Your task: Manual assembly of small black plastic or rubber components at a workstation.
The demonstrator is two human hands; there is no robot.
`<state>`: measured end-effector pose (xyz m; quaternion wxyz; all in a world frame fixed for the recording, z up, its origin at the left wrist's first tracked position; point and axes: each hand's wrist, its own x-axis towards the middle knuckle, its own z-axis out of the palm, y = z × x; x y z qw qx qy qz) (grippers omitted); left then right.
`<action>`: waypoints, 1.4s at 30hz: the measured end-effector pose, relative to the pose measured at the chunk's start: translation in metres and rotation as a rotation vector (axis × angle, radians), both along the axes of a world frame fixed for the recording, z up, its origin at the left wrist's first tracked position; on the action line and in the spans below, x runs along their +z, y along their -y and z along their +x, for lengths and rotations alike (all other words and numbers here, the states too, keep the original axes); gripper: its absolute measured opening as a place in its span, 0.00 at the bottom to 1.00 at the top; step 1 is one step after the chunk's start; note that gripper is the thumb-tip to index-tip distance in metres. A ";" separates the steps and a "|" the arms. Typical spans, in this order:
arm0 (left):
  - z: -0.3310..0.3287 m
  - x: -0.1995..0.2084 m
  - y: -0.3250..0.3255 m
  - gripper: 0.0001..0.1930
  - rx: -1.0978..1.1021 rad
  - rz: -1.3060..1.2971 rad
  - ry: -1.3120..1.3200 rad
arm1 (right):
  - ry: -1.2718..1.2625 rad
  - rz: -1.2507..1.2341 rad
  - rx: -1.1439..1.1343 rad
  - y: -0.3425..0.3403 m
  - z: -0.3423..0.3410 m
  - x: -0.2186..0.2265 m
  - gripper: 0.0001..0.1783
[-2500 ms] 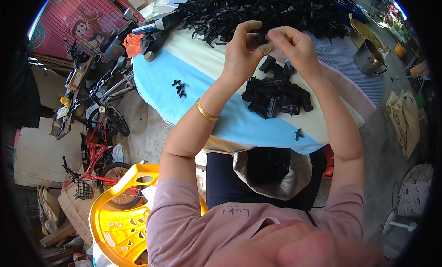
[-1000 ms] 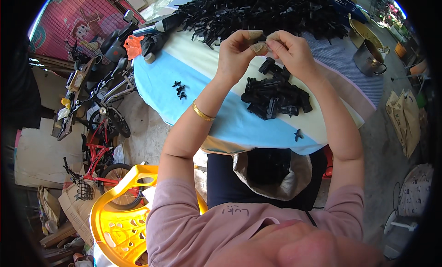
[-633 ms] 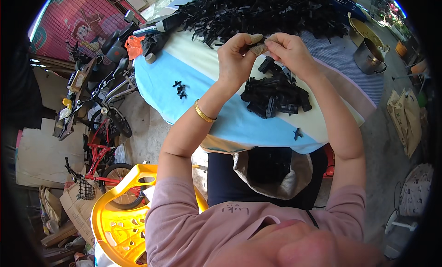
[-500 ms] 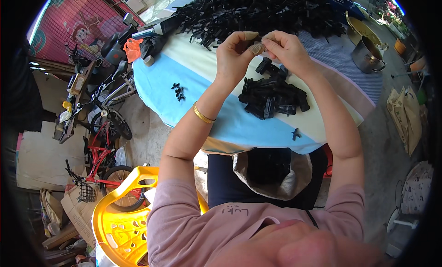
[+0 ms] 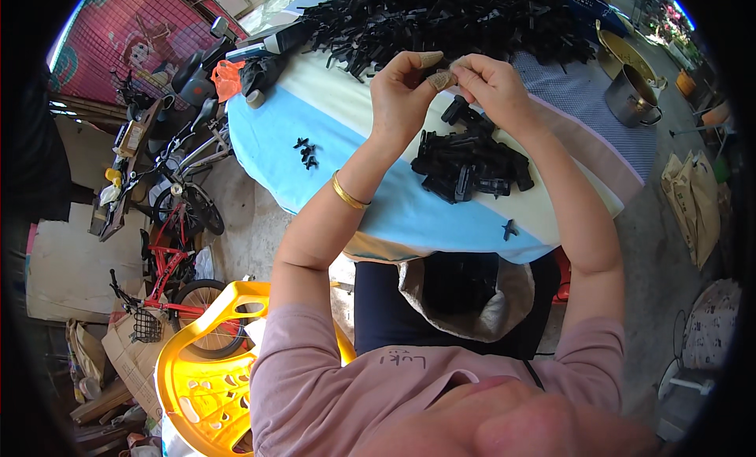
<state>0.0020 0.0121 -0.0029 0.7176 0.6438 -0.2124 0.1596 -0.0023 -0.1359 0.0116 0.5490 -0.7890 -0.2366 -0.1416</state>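
Note:
My left hand (image 5: 398, 91) and my right hand (image 5: 491, 85) meet over the far half of the table, fingertips nearly touching. Tan coverings wrap my left thumb and forefinger, which curl inward. The right thumb and forefinger are pinched together. Whatever sits between the fingers is too small and hidden to name. Just below them lies a small heap of black plastic parts (image 5: 472, 166). Beyond my hands spreads a large pile of thin black pieces (image 5: 441, 20). Several little black pieces (image 5: 306, 153) lie left of my left forearm, and a single black piece (image 5: 510, 229) rests by the near edge.
A striped cloth (image 5: 268, 134) covers the table. In my lap is an open pale sack (image 5: 512, 315) with dark contents. A metal pot (image 5: 632, 96) stands at the right, near a brass-coloured basin (image 5: 618, 48). A yellow plastic chair (image 5: 189, 378) and a red bicycle (image 5: 165, 268) are at the left.
My hands stay close together in almost the same place, with the left fingertips slightly shifted. The heaps look the same, and the whole view has moved a little.

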 end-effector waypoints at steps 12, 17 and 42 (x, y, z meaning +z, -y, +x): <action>0.011 0.010 -0.028 0.11 -0.439 0.462 -0.120 | -0.241 -0.061 -0.057 0.026 0.018 0.005 0.15; 0.022 0.005 -0.020 0.09 -0.606 0.369 -0.078 | 0.053 -0.234 -0.303 0.044 0.041 -0.019 0.15; 0.025 -0.006 -0.018 0.11 -0.676 -0.235 -0.226 | -0.425 0.347 0.200 0.032 0.024 -0.005 0.15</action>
